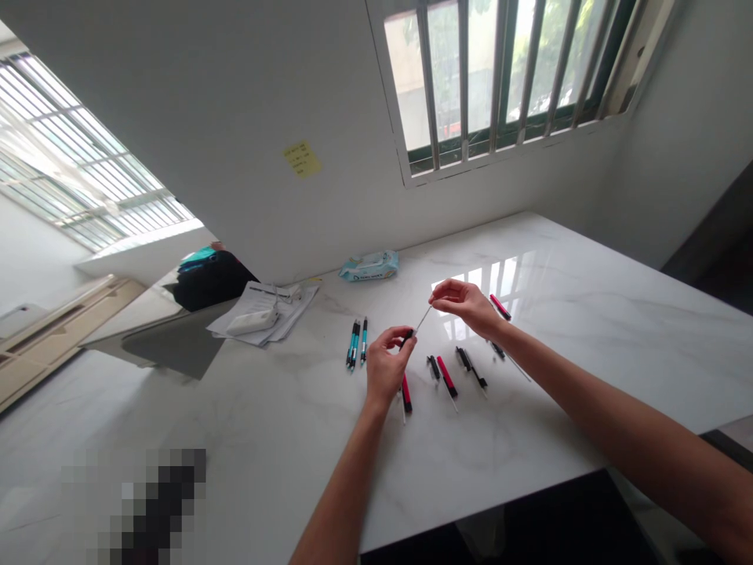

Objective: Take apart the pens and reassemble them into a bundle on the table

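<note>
My left hand is closed around a short black pen part above the table. A thin whitish pen refill slants up from that part, and my right hand pinches its upper end. Whether the refill sits inside the black part cannot be made out. Below the hands lie a red pen barrel, partly behind my left hand, and another red barrel. Black pen parts and loose refills lie beside them. A third red barrel rests beyond my right forearm, which partly covers more black parts.
Several teal and black pens lie left of my hands on the white marbled table. Behind are a wet-wipes pack and papers with a white device on top. A yellow note sticks to the wall below a barred window.
</note>
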Tool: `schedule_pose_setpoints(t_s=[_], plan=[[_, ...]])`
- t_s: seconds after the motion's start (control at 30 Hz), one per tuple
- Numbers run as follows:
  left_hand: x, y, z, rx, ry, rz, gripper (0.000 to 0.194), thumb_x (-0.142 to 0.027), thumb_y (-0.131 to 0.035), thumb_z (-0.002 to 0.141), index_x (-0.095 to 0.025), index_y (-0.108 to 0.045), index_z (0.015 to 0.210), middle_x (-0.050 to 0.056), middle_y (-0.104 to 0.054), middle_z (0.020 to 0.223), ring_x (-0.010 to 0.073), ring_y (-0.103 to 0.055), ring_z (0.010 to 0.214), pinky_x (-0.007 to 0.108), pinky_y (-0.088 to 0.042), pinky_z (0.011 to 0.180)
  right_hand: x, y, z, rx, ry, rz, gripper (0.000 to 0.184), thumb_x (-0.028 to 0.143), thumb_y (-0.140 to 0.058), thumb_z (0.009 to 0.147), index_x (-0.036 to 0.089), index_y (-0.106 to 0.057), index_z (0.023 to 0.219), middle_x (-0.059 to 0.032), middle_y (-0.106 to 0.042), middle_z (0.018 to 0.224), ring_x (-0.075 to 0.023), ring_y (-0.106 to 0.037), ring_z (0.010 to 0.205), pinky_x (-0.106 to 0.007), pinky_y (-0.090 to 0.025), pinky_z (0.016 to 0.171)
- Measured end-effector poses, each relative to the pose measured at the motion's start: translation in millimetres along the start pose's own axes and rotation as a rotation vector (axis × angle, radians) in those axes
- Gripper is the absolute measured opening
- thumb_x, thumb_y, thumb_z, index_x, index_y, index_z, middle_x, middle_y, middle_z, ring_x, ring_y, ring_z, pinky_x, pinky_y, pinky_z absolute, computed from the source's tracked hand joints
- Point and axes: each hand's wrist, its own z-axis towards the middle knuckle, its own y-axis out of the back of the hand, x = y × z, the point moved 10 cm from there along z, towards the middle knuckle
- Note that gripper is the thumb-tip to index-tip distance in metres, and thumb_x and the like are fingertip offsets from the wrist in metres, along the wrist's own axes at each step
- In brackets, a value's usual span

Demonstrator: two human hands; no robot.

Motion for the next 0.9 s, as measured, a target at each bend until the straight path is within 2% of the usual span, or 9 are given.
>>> schedule_pose_setpoints(t_s=[0.37, 0.5, 0.57, 0.77, 0.9], plan=[[-2, -2.5, -1, 0.024, -0.024, -0.021, 0.022, -0.038, -0.078, 0.085, -0.023, -0.080, 0.101, 0.007, -0.079, 0.101, 0.0200, -0.071, 0.084, 0.035, -0.056, 0.085, -11, -27, -6, 0.165, -0.014, -0.067, 0.034, 0.042, -0.085, 0.078, 0.020, -0.071, 0.099, -0.0050, -0.075, 0.095, -0.0189, -0.071, 0.088, -0.036, -0.056, 0.088], [-6, -5.2, -1, 0.049, -0.039, -0.065, 0.030, -0.042, -0.078, 0.086, -0.021, -0.079, 0.107, 0.009, -0.079, 0.104, 0.0218, -0.074, 0.090, 0.036, -0.057, 0.088, -25, -45, -13, 0.260, -0.048, -0.130, 0.032, 0.042, -0.083, 0.079, 0.020, -0.073, 0.100, -0.0066, -0.074, 0.105, -0.0201, -0.069, 0.095, -0.034, -0.056, 0.084], [-10, -6.3, -2, 0.058, -0.053, -0.079, 0.032, -0.044, -0.078, 0.086, -0.020, -0.078, 0.108, 0.010, -0.079, 0.105, 0.0227, -0.074, 0.093, 0.036, -0.058, 0.088, -30, -47, -14, 0.260, -0.057, -0.170, 0.031, 0.042, -0.083, 0.079, 0.020, -0.074, 0.099, -0.0070, -0.073, 0.108, -0.0209, -0.068, 0.097, -0.033, -0.056, 0.083], [-13, -4.1, -4, 0.037, -0.037, -0.042, 0.044, -0.044, -0.080, 0.085, -0.022, -0.072, 0.122, 0.006, -0.079, 0.096, 0.0205, -0.074, 0.089, 0.033, -0.058, 0.086, -34, -44, -13, 0.215, -0.074, -0.225, 0.026, 0.041, -0.081, 0.079, 0.019, -0.076, 0.093, -0.0065, -0.075, 0.102, -0.0222, -0.068, 0.095, -0.033, -0.055, 0.082], [-21, -2.1, -6, 0.014, -0.082, 0.037, 0.041, -0.042, -0.079, 0.086, -0.024, -0.072, 0.123, 0.004, -0.079, 0.097, 0.0190, -0.073, 0.088, 0.032, -0.057, 0.085, -31, -48, -15, 0.204, -0.079, -0.219, 0.021, 0.038, -0.079, 0.079, 0.021, -0.077, 0.089, -0.0054, -0.075, 0.099, -0.0226, -0.068, 0.095, -0.034, -0.054, 0.084]])
